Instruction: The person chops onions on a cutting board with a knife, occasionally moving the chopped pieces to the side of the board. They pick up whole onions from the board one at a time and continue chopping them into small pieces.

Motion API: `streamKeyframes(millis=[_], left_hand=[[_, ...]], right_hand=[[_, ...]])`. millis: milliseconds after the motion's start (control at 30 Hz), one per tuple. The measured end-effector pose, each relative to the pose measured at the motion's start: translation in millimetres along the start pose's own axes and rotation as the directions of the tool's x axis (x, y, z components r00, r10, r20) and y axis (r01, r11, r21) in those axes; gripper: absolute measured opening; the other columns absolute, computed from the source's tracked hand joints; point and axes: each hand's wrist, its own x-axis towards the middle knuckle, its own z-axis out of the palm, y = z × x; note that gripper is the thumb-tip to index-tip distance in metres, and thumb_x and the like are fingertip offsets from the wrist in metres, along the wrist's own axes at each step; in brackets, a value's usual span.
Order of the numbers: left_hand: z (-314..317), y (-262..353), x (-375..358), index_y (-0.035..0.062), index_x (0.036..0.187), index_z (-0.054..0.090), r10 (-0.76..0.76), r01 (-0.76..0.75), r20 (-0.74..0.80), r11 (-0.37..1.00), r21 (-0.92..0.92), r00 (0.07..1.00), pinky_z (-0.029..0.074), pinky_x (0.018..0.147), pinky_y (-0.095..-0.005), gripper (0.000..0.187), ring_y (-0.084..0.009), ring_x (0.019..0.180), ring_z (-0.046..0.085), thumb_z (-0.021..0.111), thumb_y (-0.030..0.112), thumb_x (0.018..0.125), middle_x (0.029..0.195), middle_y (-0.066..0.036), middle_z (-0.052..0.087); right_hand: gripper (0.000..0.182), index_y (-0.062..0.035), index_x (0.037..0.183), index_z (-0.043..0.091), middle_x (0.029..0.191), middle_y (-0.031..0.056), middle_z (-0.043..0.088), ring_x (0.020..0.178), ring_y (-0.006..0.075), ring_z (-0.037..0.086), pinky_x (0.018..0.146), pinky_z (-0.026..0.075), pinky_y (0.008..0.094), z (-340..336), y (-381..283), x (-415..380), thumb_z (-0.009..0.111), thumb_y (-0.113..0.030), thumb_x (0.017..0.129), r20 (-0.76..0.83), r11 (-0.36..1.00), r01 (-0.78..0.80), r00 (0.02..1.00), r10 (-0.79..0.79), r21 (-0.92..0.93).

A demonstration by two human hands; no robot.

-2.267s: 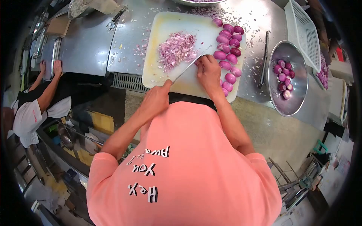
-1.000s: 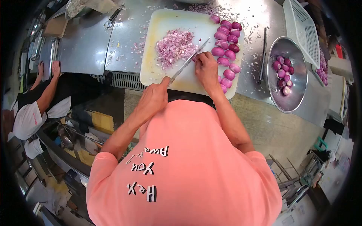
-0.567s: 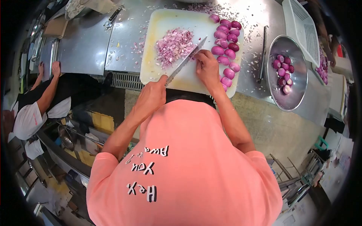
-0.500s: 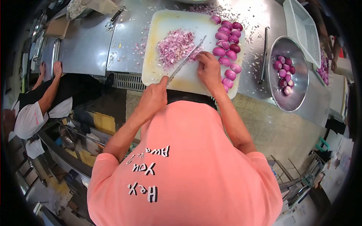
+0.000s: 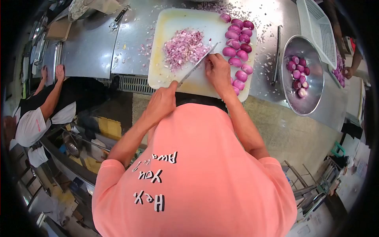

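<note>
My left hand [image 5: 161,103] is wrapped around the handle of a kitchen knife [image 5: 193,70], its blade slanting up and right over the white cutting board [image 5: 169,19]. Close to the right side of the blade, my right hand [image 5: 218,73] is curled with its fingertips pressed together. Whatever they pinch is hidden. Left of the blade lies a heap of chopped red onion [image 5: 183,48]. Several peeled red onion pieces [image 5: 235,53] line the board's right side, beyond my right hand.
A steel bowl [image 5: 292,94] with several onions stands right of the board, with a dark long-handled tool [image 5: 276,59] between them. Behind it is a white plastic basket [image 5: 314,23]. Onion scraps litter the steel counter [image 5: 89,55]. Co-workers' hands show at left [image 5: 60,73] and right [image 5: 347,72].
The knife has come down slightly and its tip has shifted right. My right fingers remain beside the blade, drawn a little more tightly. The co-worker's hand at right has moved toward the onions there.
</note>
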Motion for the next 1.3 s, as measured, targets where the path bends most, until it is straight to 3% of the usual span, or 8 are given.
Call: streamKeyframes(millis=[667,833,867,900,967,1100,1167,1300], left_hand=[[9.6,-6.5,5.4,0.0002,0.115,0.049,0.034,-0.035,0.039,0.999,0.034,0.999,0.044,0.062,-0.0542,0.028,-0.0469,0.068,0.06,0.054,0.002,0.087,0.068,-0.027,0.059],[-9.9,12.2,1.0,0.0007,0.114,0.05,0.044,-0.035,0.071,0.991,-0.131,0.997,0.043,0.061,-0.0529,0.027,-0.047,0.069,0.06,0.055,0.002,0.087,0.069,-0.027,0.059],[-6.7,9.5,-0.1,-0.0005,0.11,0.052,0.065,-0.056,0.065,0.989,-0.139,0.996,0.044,0.06,-0.0515,0.023,-0.0471,0.069,0.06,0.056,0.003,0.087,0.069,-0.026,0.06],[-0.4,1.8,0.0,-0.0005,0.11,0.052,0.064,-0.054,0.064,0.988,-0.141,0.996,0.044,0.06,-0.0515,0.023,-0.0471,0.069,0.06,0.056,0.003,0.087,0.069,-0.026,0.06],[8.3,-17.8,4.7,-0.004,0.104,0.052,0.096,-0.089,0.047,0.986,-0.14,0.994,0.045,0.06,-0.0526,0.02,-0.0455,0.066,0.06,0.054,0.002,0.085,0.067,-0.027,0.059],[-14.3,-15.6,12.8,-0.0037,0.107,0.054,-0.108,0.117,0.064,0.981,-0.158,0.992,0.045,0.058,-0.0461,0.023,-0.0445,0.067,0.061,0.058,0.007,0.087,0.069,-0.025,0.06],[-19.5,-8.6,10.4,-0.0039,0.108,0.053,-0.109,0.098,-0.117,0.991,-0.094,0.987,0.044,0.057,-0.0456,0.023,-0.0438,0.066,0.061,0.057,0.006,0.088,0.068,-0.026,0.059],[-8.1,-3.9,9.6,-0.0024,0.115,0.049,-0.025,0.03,-0.118,0.999,0.037,0.993,0.043,0.057,-0.052,0.028,-0.0469,0.066,0.06,0.052,0.002,0.088,0.065,-0.028,0.056]], right_hand=[[0.007,-0.001,0.084,0.067,0.078,0.0169,0.063,0.073,0.0374,0.063,0.067,0.05,0.0447,-14.6,14.2,-10.4,0.064,-0.002,0.077,0.018,0.999,-0.036,0.999,0.037,-0.037],[0.014,-0.0019,0.089,0.069,0.084,0.0168,0.066,0.071,0.0352,0.063,0.068,0.051,0.043,-59.3,22.3,-9.9,0.068,-0.006,0.076,0.142,0.989,-0.145,0.979,0.148,-0.027],[0.016,-0.0019,0.091,0.07,0.089,0.017,0.067,0.075,0.0349,0.064,0.071,0.051,0.043,-74.8,12.9,-9.2,0.069,-0.006,0.075,0.245,0.978,-0.187,0.948,0.205,-0.096],[0.016,-0.0019,0.091,0.07,0.089,0.017,0.067,0.075,0.0349,0.064,0.071,0.051,0.043,-80.5,12.5,-14.8,0.069,-0.006,0.075,0.247,0.978,-0.186,0.947,0.204,-0.097],[0.02,-0.0014,0.093,0.069,0.09,0.0166,0.066,0.083,0.0354,0.063,0.075,0.05,0.0429,-87.4,15.0,-20.4,0.07,-0.003,0.072,0.341,0.979,0.131,0.937,-0.071,-0.157],[0.025,-0.0005,0.093,0.067,0.089,0.016,0.065,0.09,0.0366,0.062,0.077,0.049,0.0431,-76.1,12.4,-26.8,0.073,-0.002,0.069,0.383,0.962,0.048,0.922,0.061,-0.268],[0.026,0.0001,0.092,0.066,0.087,0.0157,0.064,0.09,0.037,0.061,0.077,0.049,0.0434,-66.6,4.8,-19.7,0.075,-0.002,0.068,0.323,0.983,-0.137,0.931,0.17,-0.122],[0.023,0.0002,0.09,0.065,0.088,0.0155,0.064,0.088,0.0365,0.061,0.076,0.049,0.0435,-29.0,3.0,-7.0,0.075,-0.002,0.069,0.237,0.997,-0.075,0.968,0.079,-0.024]])
